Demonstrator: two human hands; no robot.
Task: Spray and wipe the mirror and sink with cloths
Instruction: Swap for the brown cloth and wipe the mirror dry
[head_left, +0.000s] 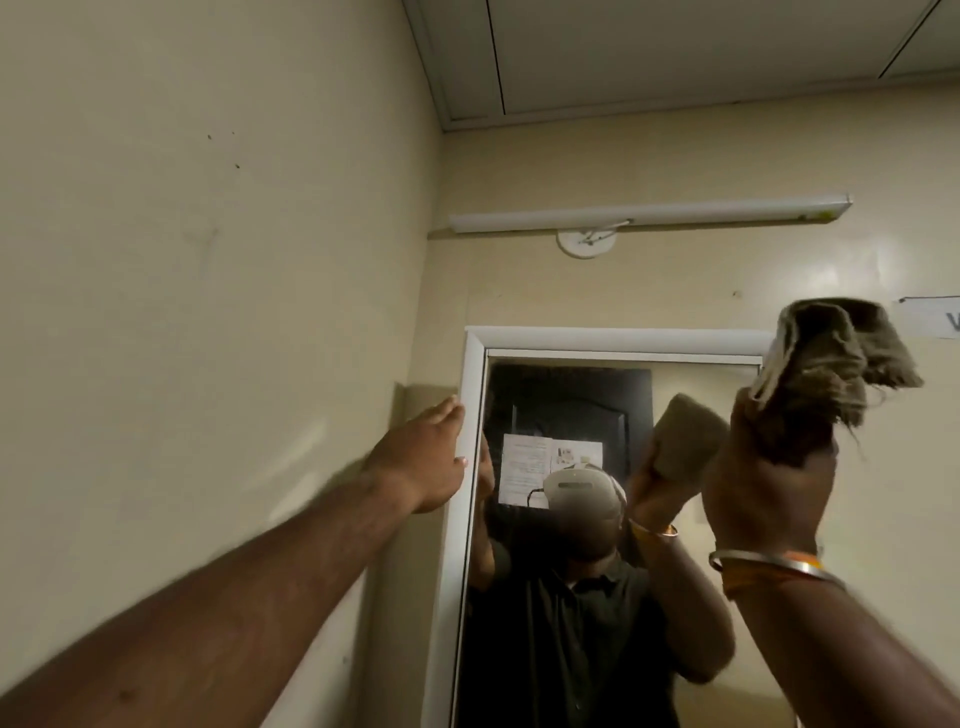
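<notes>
A white-framed mirror (685, 405) hangs on the cream wall ahead and reflects me. My left hand (423, 457) reaches up to the mirror's left frame edge; its fingers lie along the frame and the thumb touches the frame's front. My right hand (769, 488) is raised in front of the mirror's upper right corner and grips a bunched brownish-grey cloth (831, 364), which sticks up above the fist and covers that corner. A metal bangle sits on my right wrist. The sink is out of view.
A white tube light (649, 215) is mounted above the mirror, with a round ceiling rose under it. A paper notice (935, 317) is stuck on the wall at the far right. The left wall (208, 260) runs close beside my left arm.
</notes>
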